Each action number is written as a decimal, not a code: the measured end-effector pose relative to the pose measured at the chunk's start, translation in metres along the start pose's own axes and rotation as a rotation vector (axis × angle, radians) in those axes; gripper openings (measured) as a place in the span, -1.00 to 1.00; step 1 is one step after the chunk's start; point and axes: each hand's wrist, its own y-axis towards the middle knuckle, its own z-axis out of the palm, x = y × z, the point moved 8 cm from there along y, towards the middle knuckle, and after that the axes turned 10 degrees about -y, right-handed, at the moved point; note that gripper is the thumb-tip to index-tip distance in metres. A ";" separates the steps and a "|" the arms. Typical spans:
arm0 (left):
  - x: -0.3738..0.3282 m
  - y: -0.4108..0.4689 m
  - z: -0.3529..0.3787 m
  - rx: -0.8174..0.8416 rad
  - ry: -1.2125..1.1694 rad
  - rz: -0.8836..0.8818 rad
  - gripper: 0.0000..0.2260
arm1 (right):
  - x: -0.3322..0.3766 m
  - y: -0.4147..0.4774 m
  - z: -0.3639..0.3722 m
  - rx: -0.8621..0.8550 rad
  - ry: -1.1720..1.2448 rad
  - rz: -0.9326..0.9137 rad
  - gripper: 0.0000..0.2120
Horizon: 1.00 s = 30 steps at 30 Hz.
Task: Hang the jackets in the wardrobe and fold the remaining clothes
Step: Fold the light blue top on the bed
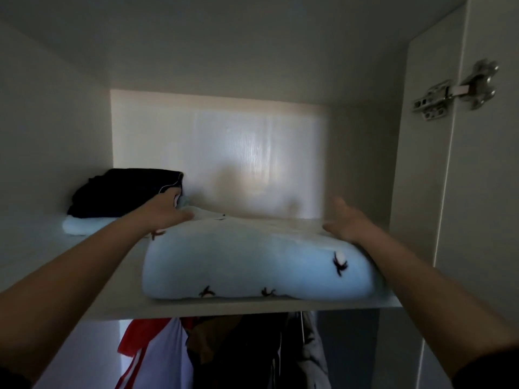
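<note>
Head view: left hand (pixel 168 213) at ten o'clock and right hand (pixel 346 221) at two lie flat, gripping nothing, on the folded blue garment (pixel 252 265). Dark clothes (pixel 120 192) sit at nine o'clock.

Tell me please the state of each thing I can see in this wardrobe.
Light blue fleece garment with black prints: folded, lying on the white shelf.
Black fabric garment: folded, stacked on a pale blue cloth.
White wardrobe door: open.
Left hand: open, rests on the fleece's left side.
Right hand: open, touches its right side.
Clothes below the shelf: hanging.
</note>
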 end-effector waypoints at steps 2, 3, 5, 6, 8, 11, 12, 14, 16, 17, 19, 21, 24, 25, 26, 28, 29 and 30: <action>-0.030 -0.027 0.002 0.043 -0.011 0.195 -0.61 | 0.026 -0.020 -0.010 -0.063 0.022 -0.125 -0.38; -0.043 -0.046 0.010 0.096 0.043 0.309 -0.72 | 0.040 -0.036 -0.007 -0.054 0.032 -0.205 -0.44; -0.056 -0.080 0.031 0.128 0.299 0.503 -0.72 | 0.063 -0.071 0.007 -0.010 0.049 -0.354 -0.51; -0.058 -0.094 0.037 0.082 0.405 0.570 -0.57 | 0.072 -0.089 0.012 -0.010 0.013 -0.412 -0.49; -0.058 -0.114 0.043 -0.002 0.584 0.661 -0.29 | 0.082 -0.113 0.019 -0.087 -0.155 -0.487 -0.39; -0.049 -0.120 0.056 -0.022 0.776 0.717 -0.12 | 0.087 -0.125 0.031 -0.139 -0.348 -0.516 -0.23; -0.046 -0.118 0.060 -0.028 0.801 0.719 -0.10 | 0.088 -0.122 0.035 -0.139 -0.380 -0.525 -0.19; -0.042 -0.104 0.062 -0.042 0.773 0.714 -0.09 | 0.090 -0.107 0.041 -0.117 -0.390 -0.531 -0.17; -0.039 -0.084 0.068 -0.023 0.792 0.705 -0.10 | 0.091 -0.085 0.048 -0.069 -0.405 -0.527 -0.17; -0.036 -0.069 0.071 -0.009 0.809 0.701 -0.11 | 0.092 -0.072 0.053 -0.039 -0.421 -0.519 -0.16; -0.030 -0.038 0.080 0.030 0.820 0.675 -0.11 | 0.091 -0.045 0.064 0.017 -0.461 -0.491 -0.14; -0.024 -0.007 0.089 0.065 0.804 0.651 -0.11 | 0.091 -0.017 0.077 0.070 -0.490 -0.466 -0.12; -0.015 0.036 0.097 0.086 0.815 0.619 -0.12 | 0.091 0.026 0.094 0.177 -0.499 -0.412 -0.09; -0.012 0.049 0.098 0.088 0.814 0.611 -0.12 | 0.091 0.040 0.100 0.208 -0.510 -0.388 -0.08; -0.008 0.062 0.099 0.093 0.812 0.601 -0.12 | 0.092 0.054 0.105 0.226 -0.522 -0.365 -0.08; 0.001 0.086 0.101 0.102 0.822 0.575 -0.12 | 0.096 0.081 0.117 0.234 -0.548 -0.327 -0.09; 0.007 0.098 0.101 0.099 0.829 0.564 -0.13 | 0.099 0.093 0.123 0.236 -0.557 -0.308 -0.09; 0.011 0.109 0.101 0.091 0.834 0.554 -0.14 | 0.102 0.105 0.130 0.237 -0.557 -0.284 -0.09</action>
